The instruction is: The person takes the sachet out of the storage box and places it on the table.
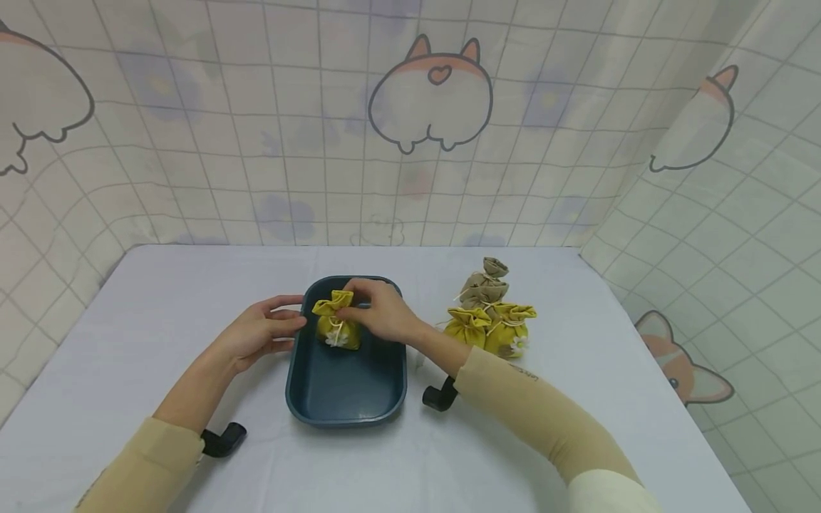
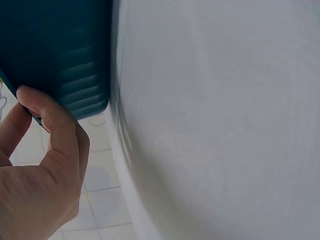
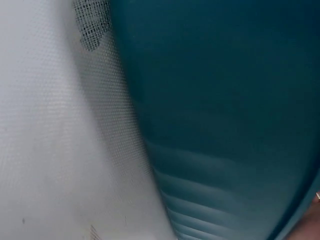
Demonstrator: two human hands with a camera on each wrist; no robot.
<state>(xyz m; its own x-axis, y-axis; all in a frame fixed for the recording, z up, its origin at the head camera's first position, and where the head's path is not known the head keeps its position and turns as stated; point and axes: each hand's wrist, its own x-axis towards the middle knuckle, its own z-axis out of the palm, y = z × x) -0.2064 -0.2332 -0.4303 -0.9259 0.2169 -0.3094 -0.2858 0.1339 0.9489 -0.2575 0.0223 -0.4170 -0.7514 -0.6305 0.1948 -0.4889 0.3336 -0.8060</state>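
My right hand [image 1: 381, 312] reaches over a dark teal tray [image 1: 346, 417] and pinches the gathered neck of a yellow drawstring pouch [image 1: 340, 333]. The pouch is upright, with a white flower on its front, and overlaps the far left part of the tray's inside. On the tray's left side, my left hand [image 1: 259, 331] touches the rim with relaxed, spread fingers. The left wrist view has that hand [image 2: 50, 150] at the edge of the tray's ribbed outer wall [image 2: 75, 70]. In the right wrist view the tray wall [image 3: 225, 125] hides nearly all of the right hand.
Right of the tray, two yellow pouches [image 1: 509, 331] sit in front of grayish-brown pouches [image 1: 485, 288], partly behind the right forearm. Black angled pieces [image 1: 224, 439] show at both wrists. A white cloth covers the table [image 1: 513, 442], and a patterned curtain [image 1: 288, 142] hangs behind it.
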